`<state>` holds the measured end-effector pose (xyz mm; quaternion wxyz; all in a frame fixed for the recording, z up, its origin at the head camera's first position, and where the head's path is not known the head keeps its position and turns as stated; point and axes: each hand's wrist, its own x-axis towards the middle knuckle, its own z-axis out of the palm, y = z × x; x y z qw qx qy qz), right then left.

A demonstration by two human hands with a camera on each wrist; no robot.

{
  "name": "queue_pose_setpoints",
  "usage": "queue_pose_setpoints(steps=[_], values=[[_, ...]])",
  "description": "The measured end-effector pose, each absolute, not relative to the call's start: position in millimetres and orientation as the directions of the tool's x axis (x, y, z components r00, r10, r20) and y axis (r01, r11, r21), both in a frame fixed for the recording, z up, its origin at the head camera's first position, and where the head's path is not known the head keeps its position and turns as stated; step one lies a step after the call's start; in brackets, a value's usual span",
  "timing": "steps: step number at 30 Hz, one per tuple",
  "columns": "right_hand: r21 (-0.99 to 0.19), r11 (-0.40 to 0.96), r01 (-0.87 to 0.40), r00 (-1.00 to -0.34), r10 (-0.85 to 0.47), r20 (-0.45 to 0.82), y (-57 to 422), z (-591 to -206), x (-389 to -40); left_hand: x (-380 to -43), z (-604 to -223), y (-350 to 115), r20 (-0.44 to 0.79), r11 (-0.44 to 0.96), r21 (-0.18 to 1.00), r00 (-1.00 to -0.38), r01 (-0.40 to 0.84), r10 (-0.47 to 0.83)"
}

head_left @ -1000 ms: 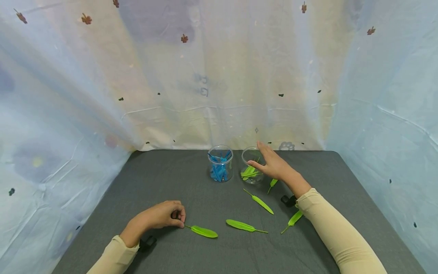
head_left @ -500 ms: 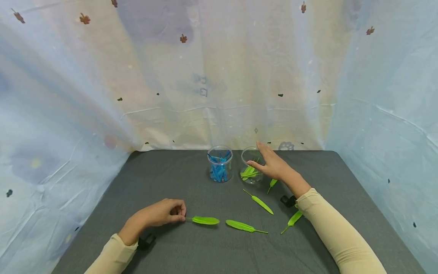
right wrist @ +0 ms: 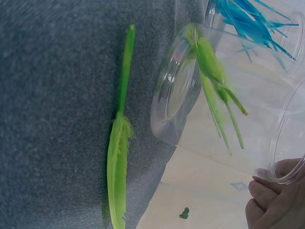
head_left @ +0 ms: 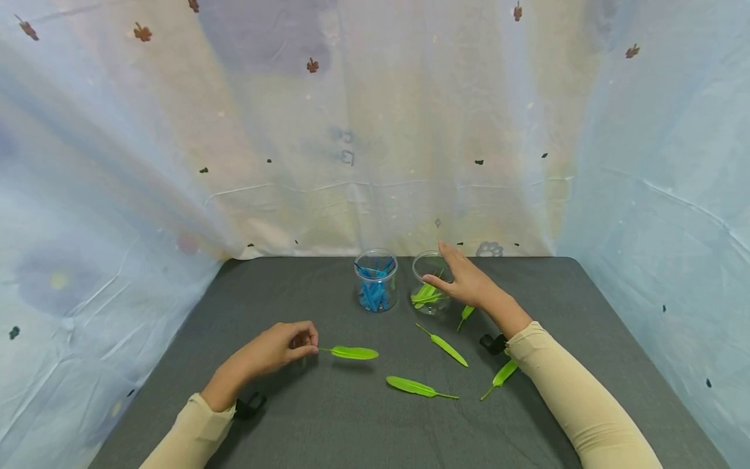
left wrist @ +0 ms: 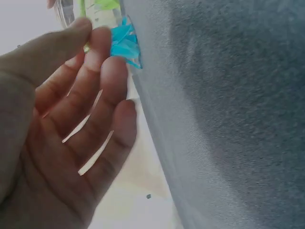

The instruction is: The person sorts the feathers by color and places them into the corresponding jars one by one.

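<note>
Between the thumb and fingertips, my left hand (head_left: 275, 352) pinches a green feather (head_left: 355, 353) by its quill, vane pointing right, just above the cloth. Fingers nearly hide the feather in the left wrist view. At the back, my right hand (head_left: 469, 283) holds the rim of a clear jar (right wrist: 167, 121), thumb on the near side. Several green feathers (right wrist: 212, 64) stand inside that jar. Loose green feathers lie nearby: one in the middle (head_left: 449, 350), one in front (head_left: 412, 385), one beside the right sleeve (head_left: 506, 373), and one partly under the right wrist (head_left: 467, 313).
A second clear jar (head_left: 377, 279) stands left of the first, with several blue feathers (head_left: 375, 296) in it. Dark grey cloth (head_left: 328, 436) covers the table. A patterned pale curtain (head_left: 398, 130) hangs behind and at both sides.
The left hand has lifted its feather off the cloth and moved it away from the near edge, turning it level. The right hand stays at the jar.
</note>
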<state>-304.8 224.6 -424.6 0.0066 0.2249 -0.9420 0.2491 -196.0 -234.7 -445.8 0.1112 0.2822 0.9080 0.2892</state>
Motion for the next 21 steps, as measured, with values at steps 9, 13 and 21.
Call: queue_pose_setpoints(steps=[9, 13, 21], values=[[-0.47, 0.774, -0.424, -0.9, -0.42, 0.12, 225, -424, -305, -203, -441, -228, 0.223, 0.693, 0.501, -0.851, 0.519, 0.476], [-0.471, 0.773, -0.425, -0.899, -0.419, 0.123, 225, -425, -304, -206, -438, -222, 0.337, 0.696, 0.478, -0.843, 0.537, 0.419], [-0.473, 0.77, -0.427, -0.898, -0.423, 0.123, 225, -424, -304, -212, -427, -209, 0.475, 0.683, 0.483, -0.819, 0.548, 0.322]])
